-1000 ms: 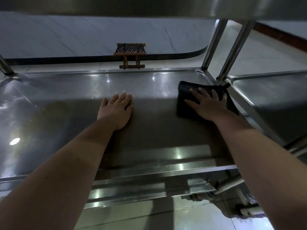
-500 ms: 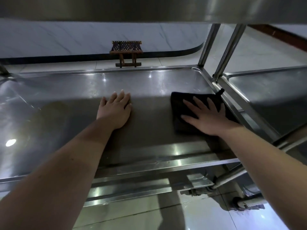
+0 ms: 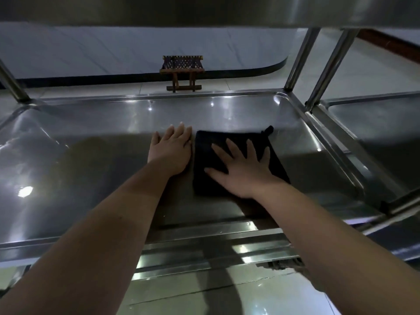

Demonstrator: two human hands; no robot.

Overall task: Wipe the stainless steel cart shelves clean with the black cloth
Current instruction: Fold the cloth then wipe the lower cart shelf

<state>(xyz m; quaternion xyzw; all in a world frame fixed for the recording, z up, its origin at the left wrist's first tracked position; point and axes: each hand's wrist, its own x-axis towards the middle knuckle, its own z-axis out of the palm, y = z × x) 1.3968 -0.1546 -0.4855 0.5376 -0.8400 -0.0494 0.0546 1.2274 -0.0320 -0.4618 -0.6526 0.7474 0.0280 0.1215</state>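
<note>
**Leftward sweep brings the black cloth [image 3: 204, 160] up beside the bracing hand**

Since half a second ago the black cloth has slid left across the shelf, away from the right-hand rim. It now lies flat near the middle of the shelf, its left edge just beside the left hand [image 3: 170, 151]. Its small hanging loop points towards the far right corner.

The right hand [image 3: 243, 171] rests palm-down on the black cloth, its fingers [image 3: 234, 148] straight and spread wide apart. It presses the cloth rather than gripping it. The left hand lies flat on the bare steel, fingers straight and close together, and seems to steady the person. Both forearms reach forward and down under the upper shelf [image 3: 204, 10].

This looks like mid-wipe on the cart shelf [image 3: 91, 155], one lateral stroke near its end. The next stroke probably calls for lifting or shifting the left hand, since it blocks the cloth's path. Otherwise the cloth must turn back to the right or towards the far edge. The left half of the shelf shows a dull brownish patch, so it likely still needs attention.

To the right a neighbouring shelf [image 3: 375, 123] adjoins, past two upright posts [image 3: 300, 57]. Beyond the cart a small wooden stool [image 3: 181, 71] stands on the tiled floor.
</note>
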